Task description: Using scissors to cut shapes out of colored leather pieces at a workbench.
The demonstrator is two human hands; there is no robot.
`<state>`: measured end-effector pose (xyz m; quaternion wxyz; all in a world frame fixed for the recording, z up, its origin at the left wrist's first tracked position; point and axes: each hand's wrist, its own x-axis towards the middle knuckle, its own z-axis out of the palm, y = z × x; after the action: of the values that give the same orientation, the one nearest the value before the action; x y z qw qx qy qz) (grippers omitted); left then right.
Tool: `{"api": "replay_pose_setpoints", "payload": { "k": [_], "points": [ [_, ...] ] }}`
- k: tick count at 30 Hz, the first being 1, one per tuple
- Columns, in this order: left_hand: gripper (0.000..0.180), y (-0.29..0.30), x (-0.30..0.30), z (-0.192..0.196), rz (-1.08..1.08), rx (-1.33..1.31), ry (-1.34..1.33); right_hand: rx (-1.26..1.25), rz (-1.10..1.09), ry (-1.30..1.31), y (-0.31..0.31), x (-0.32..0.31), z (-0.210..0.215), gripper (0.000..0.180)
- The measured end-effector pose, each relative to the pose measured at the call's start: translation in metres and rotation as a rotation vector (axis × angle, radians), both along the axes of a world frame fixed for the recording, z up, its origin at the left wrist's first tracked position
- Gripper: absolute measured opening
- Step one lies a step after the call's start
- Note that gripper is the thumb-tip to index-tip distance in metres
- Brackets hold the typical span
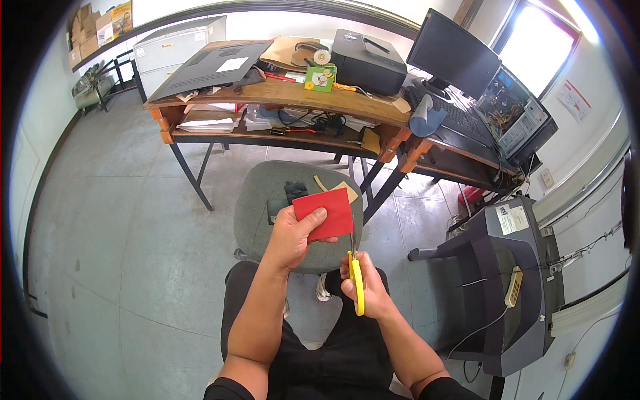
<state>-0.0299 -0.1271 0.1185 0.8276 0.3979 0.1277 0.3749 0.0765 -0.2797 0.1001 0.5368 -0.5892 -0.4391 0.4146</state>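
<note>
My left hand pinches a flat red sheet between thumb and fingers, above the grey chair seat. The sheet looks like stiff paper or foam; I cannot tell which. In my right hand are scissors with yellow handles, gripped with the blades pointing away from me. Those blades lie along the right edge of the red sheet; whether they bite into it is too small to tell. On the seat behind the sheet are a dark piece and tan strips, partly hidden.
A wooden desk stands ahead with a black printer, a green box and a large dark panel. To its right are a monitor and an opened computer case. A big dark casing stands at my right.
</note>
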Motion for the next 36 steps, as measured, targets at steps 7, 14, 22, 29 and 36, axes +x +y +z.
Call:
{"api": "replay_pose_setpoints", "payload": {
  "k": [7, 14, 22, 29, 36],
  "points": [
    [0.019, 0.0019, -0.0008, -0.0021, -0.001, 0.004, -0.005, 0.021, -0.037, -0.185, 0.0050, 0.0007, -0.0024, 0.052],
    [0.019, 0.0023, 0.0001, -0.0051, 0.010, 0.021, 0.000, -0.013, -0.053, -0.171, 0.0075, 0.0004, 0.0018, 0.055],
    [0.019, 0.0012, 0.0016, -0.0037, -0.002, 0.044, 0.013, -0.019, -0.058, 0.008, 0.0069, 0.0018, -0.0002, 0.048],
    [0.021, 0.0014, 0.0009, -0.0038, -0.006, 0.062, 0.024, 0.037, -0.094, -0.019, 0.0091, -0.0004, -0.0038, 0.037],
    [0.021, 0.0015, 0.0012, -0.0057, -0.004, 0.061, 0.010, 0.011, -0.141, 0.020, 0.0091, -0.0044, 0.0015, 0.029]
  ]
}}
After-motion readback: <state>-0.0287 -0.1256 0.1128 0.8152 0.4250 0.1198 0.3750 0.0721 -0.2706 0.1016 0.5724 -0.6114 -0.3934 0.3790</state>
